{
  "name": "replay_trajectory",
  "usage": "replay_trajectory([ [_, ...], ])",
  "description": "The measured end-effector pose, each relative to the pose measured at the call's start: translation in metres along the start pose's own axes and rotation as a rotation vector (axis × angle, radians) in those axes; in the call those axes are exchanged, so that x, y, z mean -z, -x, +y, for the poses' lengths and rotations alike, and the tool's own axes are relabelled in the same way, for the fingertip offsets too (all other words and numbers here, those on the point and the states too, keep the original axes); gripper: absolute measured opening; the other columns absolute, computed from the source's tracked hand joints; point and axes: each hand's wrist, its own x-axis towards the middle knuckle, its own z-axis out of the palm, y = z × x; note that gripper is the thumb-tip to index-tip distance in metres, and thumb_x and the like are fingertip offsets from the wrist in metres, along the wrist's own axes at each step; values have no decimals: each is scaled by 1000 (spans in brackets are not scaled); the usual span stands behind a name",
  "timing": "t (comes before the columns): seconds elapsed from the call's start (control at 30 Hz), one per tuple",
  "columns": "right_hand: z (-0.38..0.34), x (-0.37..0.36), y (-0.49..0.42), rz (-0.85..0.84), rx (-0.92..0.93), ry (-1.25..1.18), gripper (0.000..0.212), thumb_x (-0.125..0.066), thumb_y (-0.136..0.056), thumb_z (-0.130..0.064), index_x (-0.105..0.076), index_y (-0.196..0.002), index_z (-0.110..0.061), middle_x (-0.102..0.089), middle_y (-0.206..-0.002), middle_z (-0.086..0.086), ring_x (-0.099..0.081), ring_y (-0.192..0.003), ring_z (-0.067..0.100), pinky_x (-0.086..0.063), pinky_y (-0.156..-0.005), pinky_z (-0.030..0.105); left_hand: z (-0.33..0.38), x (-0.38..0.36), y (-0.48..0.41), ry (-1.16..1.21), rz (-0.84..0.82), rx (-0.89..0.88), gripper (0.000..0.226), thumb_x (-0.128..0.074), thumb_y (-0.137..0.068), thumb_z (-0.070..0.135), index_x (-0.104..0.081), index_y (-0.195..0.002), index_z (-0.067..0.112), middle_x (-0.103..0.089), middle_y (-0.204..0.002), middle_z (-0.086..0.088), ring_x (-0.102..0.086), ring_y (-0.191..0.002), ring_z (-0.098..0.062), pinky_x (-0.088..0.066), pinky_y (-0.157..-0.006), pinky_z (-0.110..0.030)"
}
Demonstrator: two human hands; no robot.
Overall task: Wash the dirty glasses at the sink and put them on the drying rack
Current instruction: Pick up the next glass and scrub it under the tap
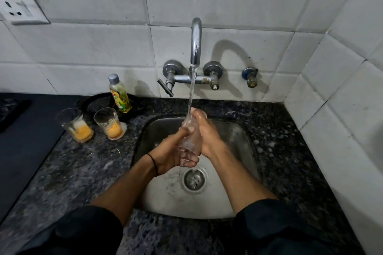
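- Over the steel sink (pixel 238 138), water is pouring from the tap (pixel 195 43).
- Left hand (pixel 172 154) and right hand (pixel 209 138) are clamping together around one clear glass (pixel 190 143), which is sitting tilted under the stream above the basin.
- That glass is looking wet, slick, light and breakable, so wrapping its wall firmly is seeming safest.
- One dirty glass (pixel 75 125) and a second dirty glass (pixel 109 123) are waiting on the left counter.

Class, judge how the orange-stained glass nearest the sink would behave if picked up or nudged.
The glass is probably slippery, since suds cling by its base. Its narrow foot under a wider rim suggests it tips easily. Clear walls look breakable on the stone counter.
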Motion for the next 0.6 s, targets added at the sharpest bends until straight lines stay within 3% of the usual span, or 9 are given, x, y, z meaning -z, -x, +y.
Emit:
replay_trajectory([
  [0.07, -2, -3, -2, 46, 27, 99, 28, -76, -87, -30, -67, -108, -13, -70, -97, 14, -69, -80, 23, -62, -67, 33, 0, -3, -4, -246, 149, -30, 62, -66, -85, 50, -57, -123, 1, -68, -85, -13, -67, -67, -21, -59, -64, -37],
  [0.17, -3, -6, -2, 179, 71, 231, 45, -81, -81, -22, -57, -117, -9, -70, -102, 12, -69, -82, 20, -56, -57, 28, -4, -6, -8, -885, 447, -146, 63, -74, -70, 56, -49, -117, 22, -69, -97, -1, -70, -78, -16, -59, -69, -33],
  [0.23, -4, -6, -3, 199, 97, 245, 45, -81, -79, -18, -61, -118, -9, -71, -100, 11, -69, -81, 19, -54, -55, 25, -8, -3, -9, -830, 393, -174, 73, -78, -63, 52, -48, -124, 26, -69, -104, 1, -70, -86, -17, -60, -76, -36],
  [0.33, -8, -6, 2, 69, 88, 130, 27, -80, -77, -13, -71, -103, -13, -72, -101, 12, -69, -84, 21, -57, -62, 30, -2, 2, -3, -337, 127, -60, 61, -82, -72, 23, -54, -126, 16, -70, -101, -7, -69, -81, -22, -60, -78, -40],
  [0.37, -9, -6, 4, 32, 87, 86, 25, -80, -78, -12, -71, -101, -13, -71, -100, 12, -69, -83, 21, -59, -64, 31, 1, 2, -2, -284, 88, -31, 56, -82, -73, 20, -57, -123, 12, -70, -97, -10, -68, -78, -24, -59, -79, -43],
  [0.43, -7, -9, 5, 88, 125, 161, 26, -79, -81, -16, -66, -104, -13, -69, -97, 7, -66, -82, 17, -58, -65, 31, 6, -1, -2, -426, 175, -51, 50, -82, -72, 22, -59, -115, 11, -70, -92, -8, -69, -75, -20, -60, -77, -41],
  [0.53, -1, -14, -3, 276, 256, 296, 38, -81, -81, -26, -57, -108, -15, -68, -99, 7, -66, -80, 16, -56, -65, 31, 4, -9, -4, -937, 493, -215, 66, -82, -66, 37, -49, -122, 27, -67, -98, 3, -67, -78, -13, -56, -67, -28],
  [0.6, -1, -14, -4, 327, 246, 252, 31, -81, -82, -28, -61, -101, -16, -70, -94, 7, -68, -77, 18, -58, -66, 32, -2, -7, -4, -826, 520, -337, 71, -85, -63, 38, -54, -126, 26, -69, -103, 6, -69, -85, -11, -59, -74, -30],
])
